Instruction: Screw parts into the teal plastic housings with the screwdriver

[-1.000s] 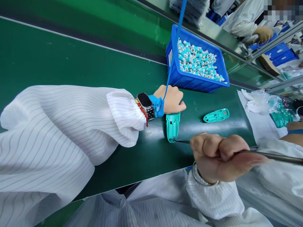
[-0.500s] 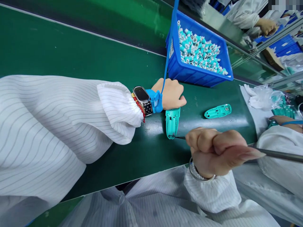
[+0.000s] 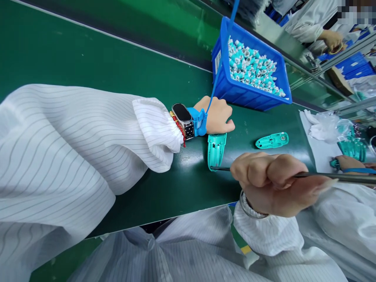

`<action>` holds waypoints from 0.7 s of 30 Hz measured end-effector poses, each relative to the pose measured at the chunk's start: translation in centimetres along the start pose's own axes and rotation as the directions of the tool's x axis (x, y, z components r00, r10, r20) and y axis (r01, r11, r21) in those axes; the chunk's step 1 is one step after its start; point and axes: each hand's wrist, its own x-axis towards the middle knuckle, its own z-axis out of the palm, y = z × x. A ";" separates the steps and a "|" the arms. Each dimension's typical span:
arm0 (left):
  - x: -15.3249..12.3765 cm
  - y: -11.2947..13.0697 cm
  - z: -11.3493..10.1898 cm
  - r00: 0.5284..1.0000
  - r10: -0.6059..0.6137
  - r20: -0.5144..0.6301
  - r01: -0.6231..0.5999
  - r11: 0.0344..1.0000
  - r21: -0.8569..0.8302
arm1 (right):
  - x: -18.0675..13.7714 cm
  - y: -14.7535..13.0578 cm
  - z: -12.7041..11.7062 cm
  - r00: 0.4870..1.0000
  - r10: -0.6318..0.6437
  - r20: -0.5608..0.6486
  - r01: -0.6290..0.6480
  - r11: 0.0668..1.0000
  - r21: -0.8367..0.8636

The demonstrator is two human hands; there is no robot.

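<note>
A teal plastic shell half (image 3: pixel 216 153) lies open side up on the green table, with small dark parts inside. My left hand (image 3: pixel 219 115) is closed over its far end; those fingertips are hidden. In a fist, my right hand (image 3: pixel 272 182) grips a slim dark metal tool (image 3: pixel 346 178), possibly tweezers. Its thin tip touches the shell's near end, and its back end runs out of view at the right. A second teal shell half (image 3: pixel 272 140) rests apart on the table, beyond my right hand.
A blue bin (image 3: pixel 252 96) full of small teal-and-white parts stands at the back. From my left wristband (image 3: pixel 199 121) a blue cord runs up past it. At the right are plastic bags (image 3: pixel 326 125), more teal pieces (image 3: pixel 352 149) and another person's hand (image 3: pixel 349 162).
The view has shifted slightly, so most things sit a little further right. Both hands keep their holds, and the tool tip stays at the shell's near end.
</note>
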 end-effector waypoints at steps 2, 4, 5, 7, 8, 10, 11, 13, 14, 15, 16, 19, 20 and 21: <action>0.0 0.0 0.0 1.000 0.013 -0.009 -0.013 1.000 -0.013 | 0.1 0.1 0.1 1.000 0.012 -0.024 -0.013 0.999 -0.032; -0.1 0.0 0.0 0.999 0.036 -0.034 -0.037 0.999 -0.026 | 0.3 0.1 0.2 0.999 0.036 -0.038 -0.038 0.998 -0.042; -0.1 0.0 0.0 0.998 0.047 -0.052 -0.049 0.998 -0.031 | 0.4 0.1 0.2 0.998 0.055 -0.042 -0.056 0.998 -0.035; -0.2 0.0 0.0 0.994 0.057 -0.088 -0.060 0.998 -0.034 | 0.7 0.1 0.2 0.996 0.081 -0.025 -0.081 0.997 0.012; -0.2 0.0 0.0 0.994 0.056 -0.099 -0.060 0.998 -0.034 | 0.8 0.1 0.2 0.995 0.098 -0.016 -0.098 0.994 0.038; -0.3 0.1 0.0 0.993 0.055 -0.109 -0.060 0.998 -0.037 | 1.1 0.2 0.1 0.991 0.131 0.002 -0.131 0.989 0.075; -0.3 0.1 0.0 0.992 0.056 -0.113 -0.061 0.997 -0.040 | 1.1 0.2 0.0 0.991 0.135 0.016 -0.136 0.987 0.089; -0.3 0.1 0.1 0.992 0.057 -0.113 -0.063 0.997 -0.049 | 1.2 0.5 -0.1 0.992 0.121 0.035 -0.124 0.987 0.103; -0.3 0.1 0.1 0.992 0.058 -0.112 -0.064 0.996 -0.056 | 1.3 0.7 -0.2 0.994 0.103 0.044 -0.107 0.988 0.111; -0.3 0.2 0.0 0.992 0.056 -0.109 -0.063 0.996 -0.062 | 1.3 1.0 -0.2 0.995 0.088 0.048 -0.093 0.989 0.117; -0.3 0.2 0.0 0.993 0.054 -0.104 -0.061 0.996 -0.068 | 1.2 1.2 -0.1 0.996 0.080 0.044 -0.084 0.989 0.118; -0.5 0.2 -0.3 0.997 0.046 -0.068 -0.052 0.995 -0.083 | 1.1 1.3 0.1 0.995 0.097 0.027 -0.100 0.986 0.136; -0.6 0.2 -0.5 0.998 0.041 -0.045 -0.045 0.995 -0.090 | 1.0 1.2 0.1 0.992 0.119 0.029 -0.122 0.981 0.148; -0.7 0.2 -0.7 0.999 0.038 -0.017 -0.039 0.995 -0.096 | 1.1 0.9 0.0 0.990 0.142 0.026 -0.144 0.978 0.153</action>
